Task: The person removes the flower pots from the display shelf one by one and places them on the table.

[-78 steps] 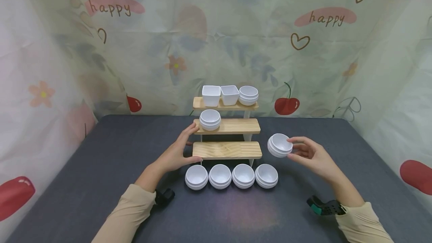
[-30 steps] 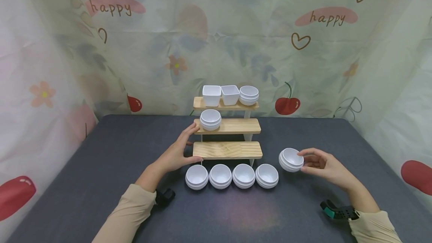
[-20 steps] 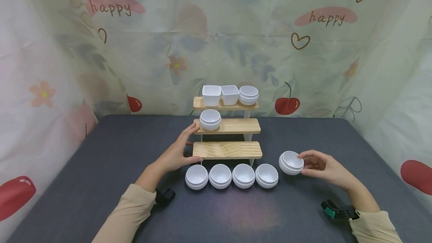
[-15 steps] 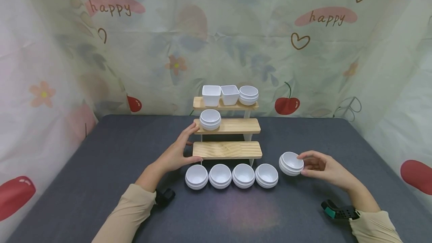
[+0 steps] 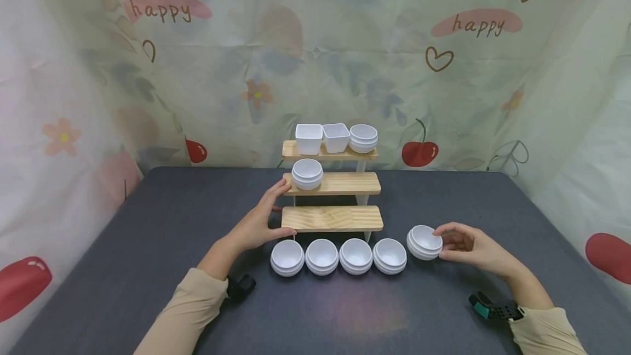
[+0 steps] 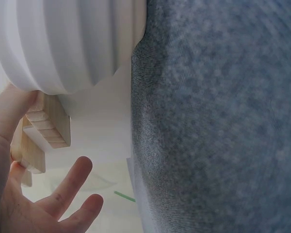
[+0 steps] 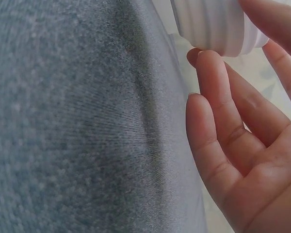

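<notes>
Lower and a touch further right comes the white ribbed bowl (image 5: pixel 424 243) since the earliest frame, the right hand (image 5: pixel 468 246) travelling with it, while the left hand (image 5: pixel 253 226) keeps its place at the wooden stand (image 5: pixel 335 219). So where's the bowl now? Right of centre in the frame, just beyond the right end of the row of four bowls (image 5: pixel 356 257), low over the dark tabletop (image 5: pixel 365 311); whether its base touches, can't tell. Right hand has it pinched by the side, thumb against thumb-side wall, the other fingers half bent near it. Over on the left, fingers spread and straight, thumb and forefinger touching the stand's left side, no bowl in that grasp.

Handling? Looks light and stiff, smooth enough to slip, possibly brittle; those ribs should give fingertips some purchase, so a side hold just under the rim seems best. One bowl or a nested pair, hard to say! And direction: mouth up, leaning slightly towards the right hand. Round, so no long axis across; its centre line runs base to mouth, close to upright.
</notes>
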`<state>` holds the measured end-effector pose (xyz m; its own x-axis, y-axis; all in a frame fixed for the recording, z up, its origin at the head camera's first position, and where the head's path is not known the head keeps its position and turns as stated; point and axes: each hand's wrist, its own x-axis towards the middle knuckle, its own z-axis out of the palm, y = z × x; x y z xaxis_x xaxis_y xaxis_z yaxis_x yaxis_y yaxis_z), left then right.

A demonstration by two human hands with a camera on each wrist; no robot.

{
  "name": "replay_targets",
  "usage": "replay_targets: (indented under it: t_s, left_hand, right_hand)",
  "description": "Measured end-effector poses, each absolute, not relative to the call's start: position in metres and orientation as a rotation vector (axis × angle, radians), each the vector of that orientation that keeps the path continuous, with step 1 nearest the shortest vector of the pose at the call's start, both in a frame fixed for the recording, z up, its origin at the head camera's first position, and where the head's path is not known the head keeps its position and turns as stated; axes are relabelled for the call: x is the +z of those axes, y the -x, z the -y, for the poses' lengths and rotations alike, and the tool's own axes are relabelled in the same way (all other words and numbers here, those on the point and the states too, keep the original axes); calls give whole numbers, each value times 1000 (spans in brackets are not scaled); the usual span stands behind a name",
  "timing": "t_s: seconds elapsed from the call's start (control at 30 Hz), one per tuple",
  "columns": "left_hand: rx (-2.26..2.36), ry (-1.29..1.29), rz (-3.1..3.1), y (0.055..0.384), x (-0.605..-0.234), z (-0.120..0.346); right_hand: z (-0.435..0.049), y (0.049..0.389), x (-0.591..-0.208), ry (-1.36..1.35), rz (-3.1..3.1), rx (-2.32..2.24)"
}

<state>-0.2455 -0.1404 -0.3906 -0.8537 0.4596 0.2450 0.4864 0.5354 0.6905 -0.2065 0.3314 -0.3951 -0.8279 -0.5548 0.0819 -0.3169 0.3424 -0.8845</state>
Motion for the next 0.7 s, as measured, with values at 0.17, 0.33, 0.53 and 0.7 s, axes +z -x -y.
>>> replay_targets:
  t_s: [0.17, 0.33, 0.53, 0.7]
  left_hand:
    - [-1245, 839, 2724, 245, -390, 140]
    - [-1245, 838, 2726, 245, -390, 140]
    - [-1250, 838, 2722, 245, -390, 140]
    - [-1251, 837, 2725, 245, -390, 140]
  right_hand:
    - [-332, 208, -397, 809, -2346, -1448]
    - [-333, 208, -398, 817, -2337, -1422]
    - [-333, 208, -400, 795, -2329, -1403]
    - [-334, 209, -403, 808, -2303, -1402]
